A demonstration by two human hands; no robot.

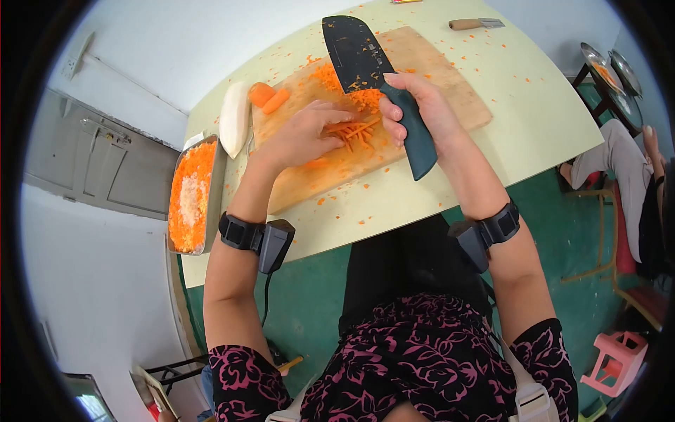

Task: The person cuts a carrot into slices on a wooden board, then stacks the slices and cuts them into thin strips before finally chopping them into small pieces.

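Note:
My right hand (425, 112) is wrapped round the dark green handle of a cleaver (355, 53). Its black blade points away from me, with carrot bits stuck to it, above the wooden cutting board (450, 91). On the board, my left hand (309, 131) curls its fingers and thumb about a bunch of carrot strips (357, 133). Finely chopped carrot (365, 98) lies beneath and beside the blade. Just beyond my left hand are an orange carrot piece (261, 93) and a smaller carrot piece (276, 101).
A peeled white radish (234, 119) lies left of the board. Nearer me, a metal tray (211, 204) holds chopped carrot and a pale heap. A wooden-handled knife (477, 24) rests at the table's far right. Someone sits at the right, near a pink stool (615, 362).

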